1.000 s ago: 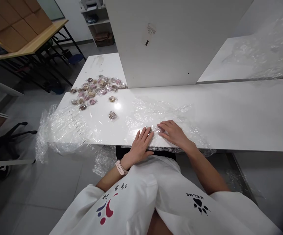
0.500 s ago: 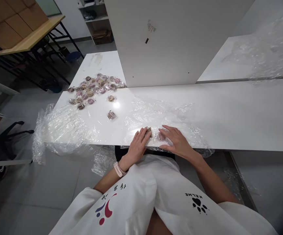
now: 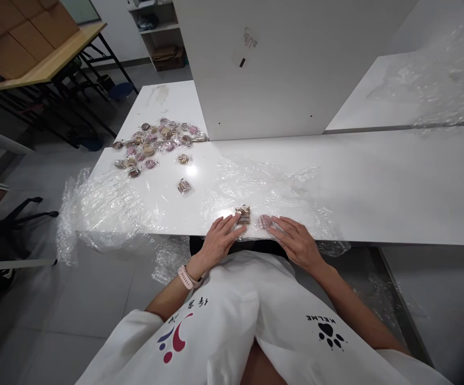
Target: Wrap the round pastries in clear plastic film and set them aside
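Note:
Near the front edge of the white table lies a sheet of clear plastic film (image 3: pixel 252 182). On it sit two small wrapped pieces: a brown, squarish packet (image 3: pixel 242 215) and a pink, round one (image 3: pixel 264 221) to its right. My left hand (image 3: pixel 223 238) rests with fingers extended, the tips at the brown packet's left and lower sides. Beside the pink packet is my right hand (image 3: pixel 296 240), fingers spread and tips at its right edge. Neither hand is closed around anything. What exactly is inside the wrappers I cannot make out.
A heap of wrapped round pieces (image 3: pixel 152 144) lies at the table's far left, with two strays nearer me. Bubble wrap (image 3: pixel 107 208) hangs over the left front edge. A tall white panel (image 3: pixel 264 80) stands behind. More crumpled film (image 3: pixel 440 80) lies at the far right.
Both hands have drawn back slightly and apart, my left to the left and my right to the right. The two packets are now more exposed between them.

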Demonstrator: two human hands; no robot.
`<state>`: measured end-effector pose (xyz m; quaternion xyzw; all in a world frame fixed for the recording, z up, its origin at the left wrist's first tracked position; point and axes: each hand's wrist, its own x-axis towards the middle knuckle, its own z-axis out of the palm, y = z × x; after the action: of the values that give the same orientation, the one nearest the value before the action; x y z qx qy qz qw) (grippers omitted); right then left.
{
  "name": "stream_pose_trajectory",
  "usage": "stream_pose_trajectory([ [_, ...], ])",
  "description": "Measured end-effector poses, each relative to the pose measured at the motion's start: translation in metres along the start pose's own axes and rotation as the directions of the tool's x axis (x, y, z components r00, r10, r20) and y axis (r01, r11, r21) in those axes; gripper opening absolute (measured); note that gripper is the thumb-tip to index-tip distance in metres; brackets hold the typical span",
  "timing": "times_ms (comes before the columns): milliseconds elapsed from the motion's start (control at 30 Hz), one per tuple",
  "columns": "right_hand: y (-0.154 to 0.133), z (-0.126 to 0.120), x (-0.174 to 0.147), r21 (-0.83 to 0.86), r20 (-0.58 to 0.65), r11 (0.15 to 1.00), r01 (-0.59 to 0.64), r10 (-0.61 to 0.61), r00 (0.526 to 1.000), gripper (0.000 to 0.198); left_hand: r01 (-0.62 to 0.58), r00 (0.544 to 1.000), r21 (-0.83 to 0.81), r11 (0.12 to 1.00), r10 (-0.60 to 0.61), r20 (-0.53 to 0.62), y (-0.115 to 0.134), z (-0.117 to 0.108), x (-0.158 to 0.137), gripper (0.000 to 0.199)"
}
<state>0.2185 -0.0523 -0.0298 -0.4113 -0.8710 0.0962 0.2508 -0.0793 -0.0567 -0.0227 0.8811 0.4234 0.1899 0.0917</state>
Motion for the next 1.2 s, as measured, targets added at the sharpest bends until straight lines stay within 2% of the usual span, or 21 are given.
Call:
stream_pose_trajectory([
  [100,0.002,-0.01,0.017,0.153,0.033,0.987,-0.041,0.037,0.999,0.035,0.053,0.998,-0.065,0.996,-0.051,0.023,-0.003,-0.013,0.014,0.033],
  [233,0.013,-0.024,0.052,0.324,0.167,0.914,-0.244,0.198,0.966,0.035,0.212,0.974,-0.129,0.969,-0.199,0.111,-0.011,-0.034,0.047,0.029],
  [333,0.027,-0.029,0.082,0.407,0.292,0.808,-0.426,0.327,0.899,0.037,0.372,0.92,-0.253,0.893,-0.32,0.226,-0.022,-0.045,0.076,0.04],
  [400,0.035,-0.028,0.097,0.399,0.379,0.746,-0.534,0.396,0.836,0.034,0.478,0.871,-0.33,0.814,-0.392,0.295,-0.03,-0.048,0.092,0.038],
  [467,0.04,-0.026,0.106,0.322,0.428,0.744,-0.586,0.438,0.791,0.028,0.544,0.828,-0.331,0.771,-0.431,0.358,-0.035,-0.047,0.101,0.032],
  [500,0.041,-0.025,0.107,0.278,0.424,0.768,-0.577,0.441,0.791,0.025,0.554,0.816,-0.311,0.772,-0.43,0.386,-0.037,-0.046,0.103,0.029],
  [600,0.04,-0.022,0.097,0.201,0.354,0.848,-0.491,0.404,0.844,0.015,0.527,0.818,-0.241,0.815,-0.409,0.404,-0.034,-0.042,0.097,0.023],
  [700,0.043,-0.022,0.078,0.218,0.334,0.85,-0.479,0.396,0.856,0.011,0.522,0.828,-0.21,0.827,-0.432,0.357,-0.029,-0.041,0.083,0.021],
  [800,0.046,-0.032,0.06,0.224,0.286,0.855,-0.467,0.4,0.871,0.021,0.546,0.819,-0.25,0.799,-0.447,0.359,-0.026,-0.043,0.075,0.015],
  [833,0.044,-0.037,0.055,0.198,0.233,0.875,-0.441,0.395,0.889,0.026,0.552,0.817,-0.261,0.792,-0.449,0.362,-0.026,-0.044,0.074,0.014],
  [900,0.033,-0.051,0.048,0.103,0.049,0.918,-0.384,0.381,0.923,0.03,0.557,0.812,-0.257,0.789,-0.454,0.365,-0.026,-0.045,0.074,0.013],
  [967,0.012,-0.062,0.044,0.054,-0.141,0.943,-0.328,0.332,0.932,0.027,0.562,0.806,-0.23,0.795,-0.464,0.367,-0.026,-0.044,0.076,0.012],
  [1000,0.0,-0.064,0.044,0.073,-0.18,0.956,-0.283,0.292,0.939,0.024,0.564,0.803,-0.213,0.798,-0.468,0.369,-0.026,-0.043,0.077,0.011],
  [1033,-0.011,-0.063,0.044,0.116,-0.17,0.969,-0.219,0.236,0.957,0.024,0.562,0.801,-0.194,0.804,-0.471,0.369,-0.025,-0.042,0.078,0.01],
  [1100,-0.026,-0.051,0.048,0.205,-0.055,0.976,-0.067,0.08,0.995,0.028,0.525,0.826,-0.125,0.842,-0.468,0.313,-0.024,-0.038,0.079,0.005],
  [1167,-0.029,-0.028,0.054,0.216,0.063,0.976,0.024,-0.038,0.997,0.036,0.444,0.885,0.011,0.896,-0.44,0.152,-0.02,-0.035,0.079,0.006],
  [1200,-0.027,-0.016,0.057,0.193,0.095,0.98,0.036,-0.055,0.994,0.039,0.393,0.915,0.088,0.915,-0.399,0.056,-0.017,-0.033,0.077,0.01],
])
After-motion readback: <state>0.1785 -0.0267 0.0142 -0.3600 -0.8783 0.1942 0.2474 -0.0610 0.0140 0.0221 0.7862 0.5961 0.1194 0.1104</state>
